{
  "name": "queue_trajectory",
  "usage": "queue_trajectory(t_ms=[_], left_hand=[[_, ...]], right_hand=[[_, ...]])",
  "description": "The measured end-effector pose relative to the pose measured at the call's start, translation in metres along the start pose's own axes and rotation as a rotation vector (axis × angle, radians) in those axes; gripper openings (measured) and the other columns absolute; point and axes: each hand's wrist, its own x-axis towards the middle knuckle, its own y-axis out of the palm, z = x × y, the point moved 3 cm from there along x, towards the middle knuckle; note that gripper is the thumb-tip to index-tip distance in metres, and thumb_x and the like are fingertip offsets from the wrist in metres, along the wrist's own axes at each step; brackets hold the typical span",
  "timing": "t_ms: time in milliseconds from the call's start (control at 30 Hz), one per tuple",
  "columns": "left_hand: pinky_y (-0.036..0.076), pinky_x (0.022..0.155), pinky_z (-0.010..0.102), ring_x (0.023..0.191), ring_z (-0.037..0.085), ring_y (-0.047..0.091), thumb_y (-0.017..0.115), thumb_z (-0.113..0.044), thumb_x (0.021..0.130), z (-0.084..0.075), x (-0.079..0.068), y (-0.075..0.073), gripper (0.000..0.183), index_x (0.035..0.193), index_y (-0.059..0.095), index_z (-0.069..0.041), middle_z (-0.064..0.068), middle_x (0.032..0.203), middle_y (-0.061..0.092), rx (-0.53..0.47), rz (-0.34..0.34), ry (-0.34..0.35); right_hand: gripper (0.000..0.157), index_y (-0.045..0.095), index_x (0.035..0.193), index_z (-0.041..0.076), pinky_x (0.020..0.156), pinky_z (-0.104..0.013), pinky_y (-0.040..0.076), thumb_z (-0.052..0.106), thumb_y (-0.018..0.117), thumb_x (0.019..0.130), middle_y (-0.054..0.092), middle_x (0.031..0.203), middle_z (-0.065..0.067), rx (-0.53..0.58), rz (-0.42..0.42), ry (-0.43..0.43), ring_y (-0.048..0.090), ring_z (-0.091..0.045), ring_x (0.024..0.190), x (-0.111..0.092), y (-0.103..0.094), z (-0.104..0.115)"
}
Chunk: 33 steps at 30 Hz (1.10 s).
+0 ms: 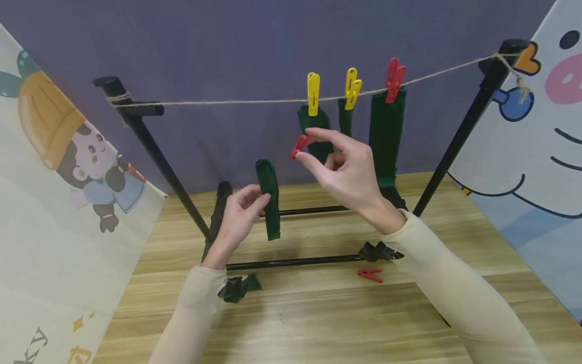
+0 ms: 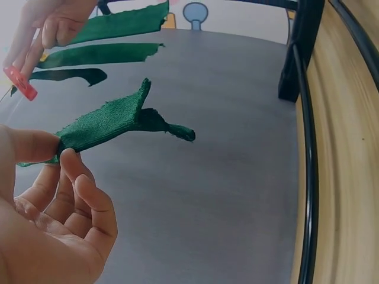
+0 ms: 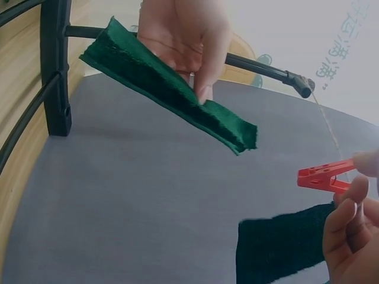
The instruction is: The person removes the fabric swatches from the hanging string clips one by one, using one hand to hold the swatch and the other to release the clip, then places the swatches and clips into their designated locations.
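My left hand (image 1: 241, 215) pinches a narrow green cloth strip (image 1: 273, 222) near its middle, thumb in front; the strip hangs upright below the line, folded lengthwise in the right wrist view. Between thumb and index finger, my right hand (image 1: 347, 169) holds a small red clothespin (image 1: 299, 146) by its handle end, with its tip (image 3: 308, 178) pointing toward the strip's side. Up on the string (image 1: 218, 102), two yellow clothespins (image 1: 313, 94) and another red clothespin (image 1: 394, 81) clip three green cloth pieces (image 1: 386, 141); my right hand partly hides them.
The string runs between two black posts (image 1: 159, 156) of a rack standing on a wooden table (image 1: 313, 323). Low black bars (image 1: 295, 263) cross the rack's base. A loose red clothespin (image 1: 370, 275) lies in front, and a green cloth scrap (image 1: 253, 282) shows beside my left cuff.
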Motion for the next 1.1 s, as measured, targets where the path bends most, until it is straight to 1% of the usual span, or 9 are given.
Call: queue_trajectory(t_ms=[100, 167, 367, 567, 700, 833, 933, 1000, 1100], left_hand=[[0.053, 0.070, 0.023, 0.076, 0.010, 0.061, 0.063, -0.017, 0.101, 0.004, -0.002, 0.000, 0.020, 0.113, 0.071, -0.003, -0.005, 0.092, 0.068, 0.008, -0.011, -0.009], [0.053, 0.070, 0.023, 0.075, 0.012, 0.062, 0.063, -0.017, 0.101, 0.006, -0.003, -0.001, 0.020, 0.113, 0.071, -0.002, -0.004, 0.093, 0.068, 0.008, -0.020, -0.010], [0.051, 0.066, 0.027, 0.072, 0.018, 0.061, 0.063, -0.017, 0.101, 0.011, -0.006, -0.003, 0.021, 0.115, 0.071, -0.004, -0.005, 0.090, 0.068, -0.003, 0.000, -0.038], [0.052, 0.065, 0.027, 0.073, 0.018, 0.062, 0.063, -0.017, 0.101, 0.015, -0.007, -0.003, 0.021, 0.115, 0.070, -0.003, -0.004, 0.091, 0.069, 0.012, 0.002, -0.052], [0.052, 0.065, 0.026, 0.073, 0.023, 0.063, 0.064, -0.015, 0.100, 0.018, -0.008, -0.003, 0.020, 0.113, 0.071, -0.003, -0.001, 0.091, 0.070, 0.028, -0.005, -0.052], [0.050, 0.063, 0.025, 0.073, 0.022, 0.061, 0.064, -0.015, 0.100, 0.020, -0.009, -0.004, 0.018, 0.112, 0.071, -0.003, -0.002, 0.087, 0.067, 0.043, -0.005, -0.052], [0.050, 0.062, 0.026, 0.071, 0.017, 0.060, 0.064, -0.016, 0.101, 0.022, -0.012, -0.005, 0.018, 0.112, 0.070, -0.004, -0.001, 0.085, 0.065, 0.056, 0.005, -0.053], [0.050, 0.062, 0.025, 0.070, 0.014, 0.059, 0.063, -0.017, 0.101, 0.023, -0.014, -0.005, 0.018, 0.112, 0.070, -0.005, 0.000, 0.084, 0.064, 0.064, 0.011, -0.064], [0.051, 0.063, 0.027, 0.071, 0.011, 0.059, 0.063, -0.019, 0.101, 0.026, -0.017, -0.007, 0.018, 0.111, 0.070, -0.005, 0.000, 0.085, 0.064, 0.079, 0.012, -0.082]], right_hand=[[0.041, 0.071, 0.126, 0.010, 0.040, -0.021, 0.033, 0.010, 0.082, 0.086, 0.074, 0.108, -0.004, -0.005, 0.002, -0.004, 0.043, -0.005, 0.039, -0.004, -0.002, -0.001], [0.041, 0.071, 0.126, 0.010, 0.040, -0.021, 0.033, 0.010, 0.082, 0.086, 0.074, 0.108, -0.004, -0.008, 0.005, 0.001, 0.044, -0.005, 0.039, -0.007, -0.003, -0.002], [0.040, 0.072, 0.125, 0.011, 0.039, -0.021, 0.033, 0.011, 0.082, 0.086, 0.074, 0.108, -0.004, -0.019, 0.007, 0.030, 0.044, -0.005, 0.039, -0.014, -0.006, -0.005], [0.034, 0.075, 0.118, 0.013, 0.040, -0.022, 0.032, 0.014, 0.084, 0.085, 0.073, 0.099, -0.001, -0.047, 0.002, 0.037, 0.043, -0.005, 0.040, -0.017, -0.012, -0.008], [0.033, 0.077, 0.116, 0.015, 0.040, -0.022, 0.032, 0.014, 0.085, 0.084, 0.073, 0.099, -0.001, -0.060, -0.003, 0.054, 0.042, -0.005, 0.040, -0.021, -0.017, -0.011], [0.031, 0.078, 0.114, 0.016, 0.040, -0.023, 0.031, 0.014, 0.085, 0.084, 0.073, 0.099, -0.001, -0.079, 0.003, 0.069, 0.041, -0.005, 0.041, -0.026, -0.020, -0.015], [0.030, 0.078, 0.113, 0.015, 0.040, -0.023, 0.031, 0.013, 0.085, 0.084, 0.072, 0.097, 0.000, -0.093, 0.009, 0.074, 0.042, -0.004, 0.043, -0.030, -0.021, -0.018], [0.029, 0.078, 0.112, 0.015, 0.041, -0.022, 0.032, 0.012, 0.085, 0.083, 0.072, 0.095, 0.001, -0.095, 0.013, 0.080, 0.043, -0.004, 0.044, -0.034, -0.022, -0.021], [0.029, 0.079, 0.111, 0.014, 0.041, -0.022, 0.033, 0.011, 0.085, 0.083, 0.071, 0.091, 0.002, -0.089, 0.021, 0.090, 0.044, -0.004, 0.044, -0.039, -0.022, -0.025]])
